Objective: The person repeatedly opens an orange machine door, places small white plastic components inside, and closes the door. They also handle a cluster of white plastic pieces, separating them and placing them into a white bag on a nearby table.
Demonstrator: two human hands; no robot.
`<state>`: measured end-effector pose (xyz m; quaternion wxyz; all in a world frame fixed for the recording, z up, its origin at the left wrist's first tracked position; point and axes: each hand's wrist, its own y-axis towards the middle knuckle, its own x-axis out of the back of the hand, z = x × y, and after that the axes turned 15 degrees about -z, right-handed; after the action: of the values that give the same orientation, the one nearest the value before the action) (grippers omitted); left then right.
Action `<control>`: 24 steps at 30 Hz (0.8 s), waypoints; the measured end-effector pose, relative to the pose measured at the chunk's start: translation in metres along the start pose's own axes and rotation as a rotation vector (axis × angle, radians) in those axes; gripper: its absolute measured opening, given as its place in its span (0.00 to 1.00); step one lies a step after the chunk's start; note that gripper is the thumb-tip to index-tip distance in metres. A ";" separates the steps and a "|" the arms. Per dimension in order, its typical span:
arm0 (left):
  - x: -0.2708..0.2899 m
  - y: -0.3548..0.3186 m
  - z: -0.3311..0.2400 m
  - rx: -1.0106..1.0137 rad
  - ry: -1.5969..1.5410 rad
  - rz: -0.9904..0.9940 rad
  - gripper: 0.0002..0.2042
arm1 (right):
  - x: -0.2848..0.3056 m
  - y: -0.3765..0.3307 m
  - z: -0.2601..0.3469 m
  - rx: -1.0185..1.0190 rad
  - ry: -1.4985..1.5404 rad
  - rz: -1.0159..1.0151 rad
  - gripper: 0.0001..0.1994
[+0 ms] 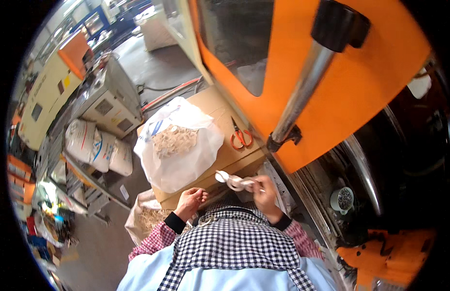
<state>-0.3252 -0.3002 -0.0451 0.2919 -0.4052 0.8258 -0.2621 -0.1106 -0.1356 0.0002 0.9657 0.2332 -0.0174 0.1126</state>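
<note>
My right hand point(266, 195) pinches one end of a white moulded plastic piece point(233, 182). Its rounded, ring-like parts stick out to the left over the near edge of a cardboard-covered table point(213, 104). Lower and to the left, my left hand point(190, 203) is curled with its fingertips together, apart from the white piece. Whatever its fingers may hold is too small or hidden. Beyond it, a white plastic bag point(205, 151) lies spread on the table with a heap of small beige plastic parts point(174, 140) on it. Red-handled scissors point(241, 139) rest to the right of the bag.
An orange machine door point(302, 82) with a metal bar handle point(305, 87) rises close on the right. A small white cup point(342, 200) sits inside the machine. Below the table's left side stands an open sack point(137, 213) of beige scraps. Full white sacks point(82, 140) stand farther left.
</note>
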 end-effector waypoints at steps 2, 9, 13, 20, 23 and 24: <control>-0.010 -0.001 -0.007 -0.030 0.069 0.015 0.10 | -0.042 0.019 -0.020 0.080 -0.062 0.078 0.10; -0.076 -0.039 -0.037 0.111 0.111 0.129 0.11 | -0.045 0.026 0.016 0.205 -0.074 0.338 0.15; -0.136 -0.048 -0.032 0.278 0.166 0.466 0.12 | 0.022 0.017 0.031 0.070 -0.115 0.203 0.09; -0.268 -0.079 -0.011 0.270 0.377 0.836 0.13 | 0.140 0.035 0.069 0.267 -0.454 -0.148 0.07; -0.315 -0.090 -0.001 0.309 0.371 0.852 0.13 | 0.179 0.054 0.085 0.345 -0.544 -0.170 0.07; -0.328 -0.093 0.001 0.332 0.360 0.851 0.13 | 0.189 0.060 0.084 0.340 -0.596 -0.170 0.07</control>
<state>-0.1125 -0.0806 0.1048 0.2861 0.0719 0.9026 -0.3135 0.0615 -0.0822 0.1181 0.8716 0.4137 -0.2599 -0.0400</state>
